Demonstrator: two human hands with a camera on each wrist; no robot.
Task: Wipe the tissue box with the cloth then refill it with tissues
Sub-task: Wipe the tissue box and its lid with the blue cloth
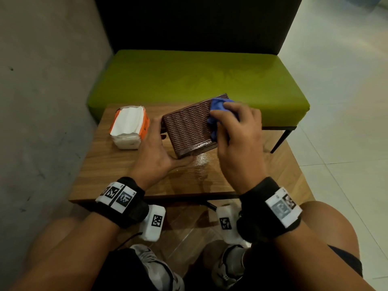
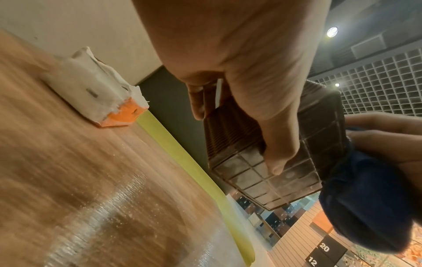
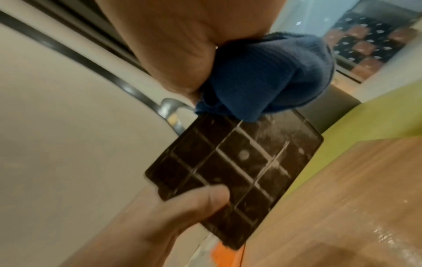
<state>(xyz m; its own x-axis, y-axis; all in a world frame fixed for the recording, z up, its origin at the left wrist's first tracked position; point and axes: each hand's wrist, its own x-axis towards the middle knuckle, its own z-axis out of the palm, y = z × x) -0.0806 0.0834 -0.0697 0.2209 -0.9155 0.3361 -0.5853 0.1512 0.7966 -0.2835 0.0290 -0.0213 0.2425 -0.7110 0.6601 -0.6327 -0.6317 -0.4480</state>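
A dark brown ribbed tissue box (image 1: pixel 189 124) is held tilted above the wooden table (image 1: pixel 130 175), its gridded underside (image 3: pixel 237 173) facing the wrist cameras. My left hand (image 1: pixel 156 152) grips its near left end, thumb (image 2: pixel 278 155) across the underside. My right hand (image 1: pixel 235 131) holds a bunched blue cloth (image 1: pixel 218 108) against the box's far right part. In the right wrist view the cloth (image 3: pixel 262 75) touches the box's upper edge. A white tissue pack (image 1: pixel 129 127) in torn orange wrapping lies on the table to the left.
A green bench seat (image 1: pixel 199 78) with a dark back stands just beyond the table. A grey wall (image 1: pixel 42 80) runs along the left. Pale tiled floor (image 1: pixel 340 101) lies to the right. My knees and shoes show below the table's near edge.
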